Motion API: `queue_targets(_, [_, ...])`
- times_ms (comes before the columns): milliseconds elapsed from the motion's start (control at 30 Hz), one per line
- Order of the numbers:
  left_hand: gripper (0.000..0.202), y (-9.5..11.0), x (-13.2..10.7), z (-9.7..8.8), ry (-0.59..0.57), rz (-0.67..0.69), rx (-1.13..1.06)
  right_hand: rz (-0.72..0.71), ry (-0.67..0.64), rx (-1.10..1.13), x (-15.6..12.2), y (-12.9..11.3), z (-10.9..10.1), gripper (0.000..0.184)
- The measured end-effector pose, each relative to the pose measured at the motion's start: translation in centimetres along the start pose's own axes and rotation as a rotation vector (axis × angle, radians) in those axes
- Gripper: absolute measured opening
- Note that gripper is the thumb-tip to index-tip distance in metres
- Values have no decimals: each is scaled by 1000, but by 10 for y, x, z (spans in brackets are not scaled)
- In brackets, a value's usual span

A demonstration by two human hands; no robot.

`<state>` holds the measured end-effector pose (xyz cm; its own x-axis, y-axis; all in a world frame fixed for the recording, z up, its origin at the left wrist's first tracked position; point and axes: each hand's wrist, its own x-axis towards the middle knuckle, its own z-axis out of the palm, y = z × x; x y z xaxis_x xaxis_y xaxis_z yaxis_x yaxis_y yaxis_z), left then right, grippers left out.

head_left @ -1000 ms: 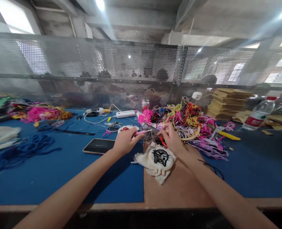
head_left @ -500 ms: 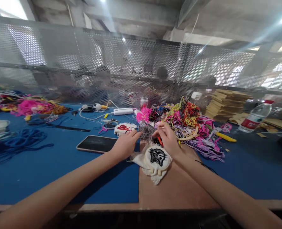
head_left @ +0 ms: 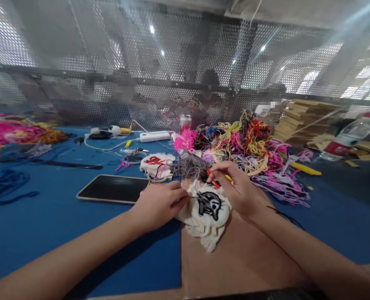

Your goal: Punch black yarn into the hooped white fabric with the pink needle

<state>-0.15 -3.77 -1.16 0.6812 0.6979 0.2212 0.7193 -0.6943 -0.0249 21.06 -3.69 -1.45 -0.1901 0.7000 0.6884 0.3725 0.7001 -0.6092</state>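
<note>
A small round embroidery piece (head_left: pixel 210 208) in white cloth, with a black and grey face design, lies on the brown board. To its left is my left hand (head_left: pixel 164 202), fingers pinched together on a thin dark yarn strand (head_left: pixel 191 197) that reaches the design. My right hand (head_left: pixel 238 185) is above the piece's right edge, thumb and fingertips curled together. A red tool (head_left: pixel 213 180), its kind partly hidden, shows beside those fingertips; what they pinch I cannot make out. Loose grey yarn (head_left: pixel 193 166) lies just behind both hands.
A phone (head_left: pixel 114 188) lies left of my left hand. Behind are a second piece with red stitching (head_left: pixel 156 164), a white power strip (head_left: pixel 155 136), a can (head_left: pixel 185 122) and tangled coloured yarn (head_left: pixel 235 141). Cardboard (head_left: pixel 300 121) and a bottle (head_left: pixel 349 137) stand right.
My left hand has moved from the grey yarn toward me, to the embroidery's left edge, with a strand between its fingers. My right hand has shifted slightly right. The view has tilted down.
</note>
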Motion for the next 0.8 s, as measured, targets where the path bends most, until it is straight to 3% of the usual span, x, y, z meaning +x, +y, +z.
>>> queue_targets(267, [28, -2, 2, 5, -22, -6, -77, -44, -95, -82, -5, -7, 4, 11])
queue_targets(800, [30, -2, 2, 6, -44, -27, -113, -76, -98, -107, -6, -9, 5, 11])
